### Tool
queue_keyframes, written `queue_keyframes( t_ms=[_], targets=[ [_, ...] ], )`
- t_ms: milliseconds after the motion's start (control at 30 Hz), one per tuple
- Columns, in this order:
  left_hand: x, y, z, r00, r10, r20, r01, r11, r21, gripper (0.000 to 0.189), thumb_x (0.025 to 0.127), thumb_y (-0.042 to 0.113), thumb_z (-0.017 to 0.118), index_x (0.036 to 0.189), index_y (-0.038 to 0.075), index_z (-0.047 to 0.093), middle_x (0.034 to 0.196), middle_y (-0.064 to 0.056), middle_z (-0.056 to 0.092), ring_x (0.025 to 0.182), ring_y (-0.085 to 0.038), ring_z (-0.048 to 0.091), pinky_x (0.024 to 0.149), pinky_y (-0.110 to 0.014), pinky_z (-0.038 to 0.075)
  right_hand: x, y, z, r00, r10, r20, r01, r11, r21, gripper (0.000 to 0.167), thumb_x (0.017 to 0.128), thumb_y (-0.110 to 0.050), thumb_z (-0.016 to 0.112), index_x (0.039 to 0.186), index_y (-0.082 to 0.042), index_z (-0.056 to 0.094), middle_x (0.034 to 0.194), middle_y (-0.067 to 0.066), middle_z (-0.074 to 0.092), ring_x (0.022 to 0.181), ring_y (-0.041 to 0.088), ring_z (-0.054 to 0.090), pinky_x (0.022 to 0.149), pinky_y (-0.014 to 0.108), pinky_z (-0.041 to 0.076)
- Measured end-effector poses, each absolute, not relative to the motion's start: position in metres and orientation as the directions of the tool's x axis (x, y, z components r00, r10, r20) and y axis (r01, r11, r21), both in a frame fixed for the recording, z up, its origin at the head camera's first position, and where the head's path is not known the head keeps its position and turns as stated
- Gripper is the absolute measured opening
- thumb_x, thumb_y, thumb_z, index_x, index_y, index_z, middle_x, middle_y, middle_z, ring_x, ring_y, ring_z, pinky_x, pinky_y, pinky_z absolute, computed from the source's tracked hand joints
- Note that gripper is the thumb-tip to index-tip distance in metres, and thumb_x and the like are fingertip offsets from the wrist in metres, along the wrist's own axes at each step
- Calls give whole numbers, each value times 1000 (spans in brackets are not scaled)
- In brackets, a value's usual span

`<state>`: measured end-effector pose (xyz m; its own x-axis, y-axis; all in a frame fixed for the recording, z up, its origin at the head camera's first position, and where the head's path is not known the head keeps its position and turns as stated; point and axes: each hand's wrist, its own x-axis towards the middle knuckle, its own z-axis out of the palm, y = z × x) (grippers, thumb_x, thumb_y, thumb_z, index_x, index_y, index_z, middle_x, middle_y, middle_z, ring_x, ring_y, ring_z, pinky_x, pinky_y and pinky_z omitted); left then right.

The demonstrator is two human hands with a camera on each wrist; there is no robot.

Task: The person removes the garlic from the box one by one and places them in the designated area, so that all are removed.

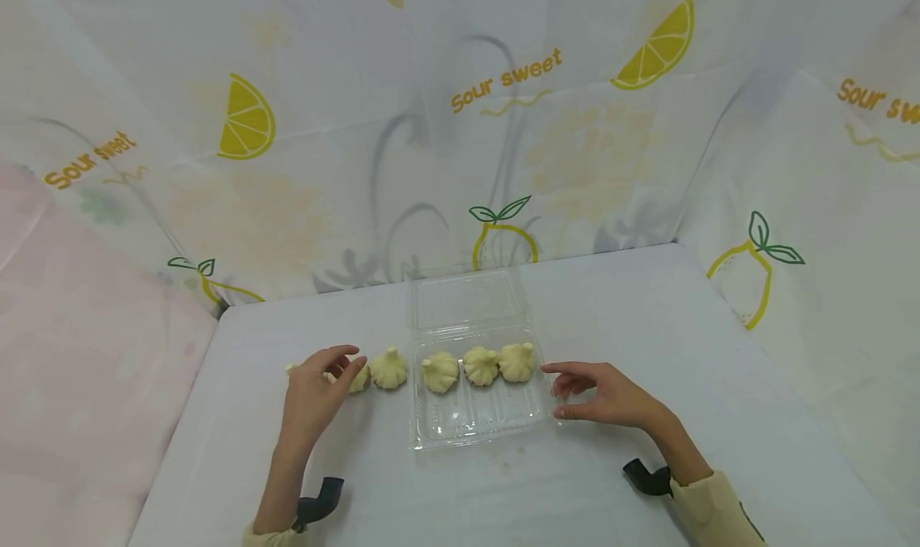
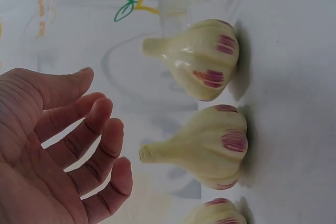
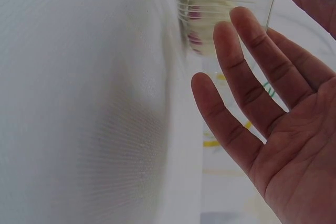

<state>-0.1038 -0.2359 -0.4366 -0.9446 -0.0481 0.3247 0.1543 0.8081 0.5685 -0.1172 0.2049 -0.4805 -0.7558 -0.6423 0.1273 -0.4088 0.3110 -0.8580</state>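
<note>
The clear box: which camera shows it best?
The head view: it shows nearly all of the box, with its lid open. The right wrist view shows only one end; the left wrist view, just a little bit.

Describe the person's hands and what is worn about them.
The left hand and right hand are gloveless. The left sleeve and right sleeve are pale cream; the right bears a thin dark line. The left attachment and right attachment, by the wrists, are black and bent.
</note>
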Motion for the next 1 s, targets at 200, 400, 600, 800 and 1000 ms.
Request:
queue_keyframes(
  t_ms=[200,400,600,800,1000],
  targets=[
    [-105,-230,-439,-935,-7,355,213,790,575,19,88,17,77,103,6,73,81,-4,63,74,-20,60,60,-27,47,-118,205,-482,-754,-643,134,-413,306,-858,59,83,-17,81,134,-1,56,99,8,69,86,16,64,80,40,54],
    [-107,-223,-442,-945,6,327,211,775,596,20,88,18,77,104,7,73,82,-3,63,74,-18,58,58,-26,47,-118,206,-485,-757,-640,132,-411,310,-857,59,84,-18,81,135,-2,56,99,7,69,86,16,64,80,40,54],
    [-109,-217,-445,-947,26,321,220,779,587,19,86,17,79,102,8,74,80,-2,62,72,-16,57,58,-26,47,-118,206,-485,-759,-639,125,-406,315,-858,60,84,-22,81,135,-2,56,99,7,69,86,16,64,80,39,54],
    [-111,-211,-448,-945,53,324,244,774,585,18,86,18,78,102,8,74,79,0,62,71,-14,56,57,-26,46,-119,206,-485,-758,-640,124,-407,315,-858,60,84,-24,80,135,-2,56,98,7,69,86,16,64,80,40,54],
    [-113,-206,-451,-934,86,347,284,769,572,19,85,16,79,101,7,74,78,0,62,69,-12,57,56,-26,47,-119,206,-485,-756,-641,127,-410,314,-856,61,85,-26,80,135,-2,56,98,6,69,87,15,64,80,40,54]
  ],
)
